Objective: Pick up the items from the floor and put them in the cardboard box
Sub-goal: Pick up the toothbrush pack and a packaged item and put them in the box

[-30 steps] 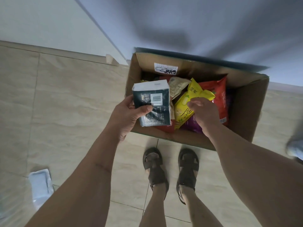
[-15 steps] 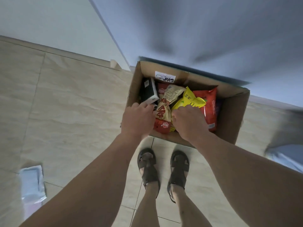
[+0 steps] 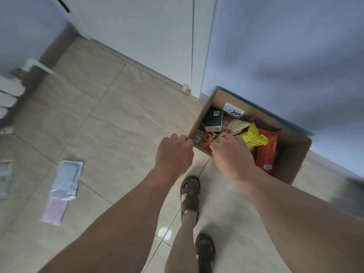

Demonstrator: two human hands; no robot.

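Beige tiled floor (image 3: pixel 110 123), pale walls (image 3: pixel 275 46)

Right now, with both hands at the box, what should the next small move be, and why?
Probably draw the left hand back from the cardboard box and reach left for the clear plastic packet lying on the floor. The dark carton already sits inside among the snack bags, neither hand seems to hold anything, and that packet lies nearest outside the box.

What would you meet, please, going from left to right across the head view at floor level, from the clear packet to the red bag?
clear plastic packet → left hand → dark box → yellow snack bag → red snack bag
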